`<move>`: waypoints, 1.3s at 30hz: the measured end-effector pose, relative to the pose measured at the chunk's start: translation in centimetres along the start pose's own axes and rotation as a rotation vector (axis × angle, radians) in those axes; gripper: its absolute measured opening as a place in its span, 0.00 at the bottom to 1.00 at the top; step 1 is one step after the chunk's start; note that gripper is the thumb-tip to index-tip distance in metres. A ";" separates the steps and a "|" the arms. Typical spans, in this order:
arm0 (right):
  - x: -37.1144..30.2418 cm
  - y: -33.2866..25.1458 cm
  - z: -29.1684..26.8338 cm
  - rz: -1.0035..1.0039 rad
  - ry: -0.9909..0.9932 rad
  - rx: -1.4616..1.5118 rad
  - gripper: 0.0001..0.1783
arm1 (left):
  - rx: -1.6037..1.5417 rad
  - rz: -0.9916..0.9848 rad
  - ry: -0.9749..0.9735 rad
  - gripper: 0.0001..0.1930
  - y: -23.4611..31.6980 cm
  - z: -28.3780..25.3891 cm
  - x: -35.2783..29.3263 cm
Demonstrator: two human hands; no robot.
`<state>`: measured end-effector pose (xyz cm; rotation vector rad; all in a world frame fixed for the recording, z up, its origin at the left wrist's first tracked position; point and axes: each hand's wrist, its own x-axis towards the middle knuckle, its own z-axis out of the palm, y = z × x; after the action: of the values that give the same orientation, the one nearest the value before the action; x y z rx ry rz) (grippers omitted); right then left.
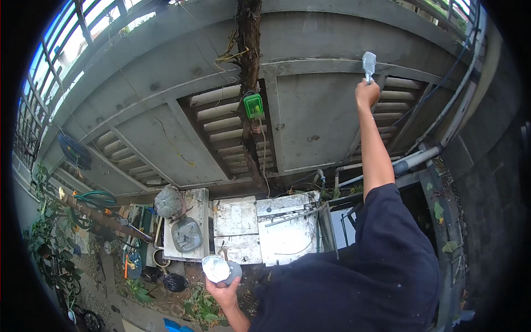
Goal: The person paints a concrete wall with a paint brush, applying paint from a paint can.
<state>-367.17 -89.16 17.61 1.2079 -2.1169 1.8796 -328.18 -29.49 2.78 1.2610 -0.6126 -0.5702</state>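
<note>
My right arm reaches up to the far right, and my right hand is closed around the handle of a paintbrush. The wide brush head is coated in whitish paint and points up at the ledge of the grey wall; I cannot tell whether the bristles touch it. Low in front of me, my left hand grips a paint tub from below and the side. White paint shows at its top.
A rough trunk bearing a green box rises before the wall. Below stand white panels, a grey basin and a round grey lump. Pipes run along the right; plants and a hose lie left.
</note>
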 end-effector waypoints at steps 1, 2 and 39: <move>2.0 3.1 0.7 0.046 0.075 0.012 0.14 | 0.017 -0.020 0.016 0.46 0.2 -0.3 -0.4; 1.4 3.0 0.4 0.062 0.021 -0.025 0.15 | 0.014 -0.015 0.025 0.46 0.0 -0.9 -0.9; -35.9 -6.4 -9.0 -0.366 -1.027 0.030 0.17 | -0.428 -0.140 -1.440 0.43 2.6 20.1 2.6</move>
<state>-342.59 -63.10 6.29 2.7434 -1.9157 1.2183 -340.27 -44.53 9.48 0.3080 -1.4656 -1.6435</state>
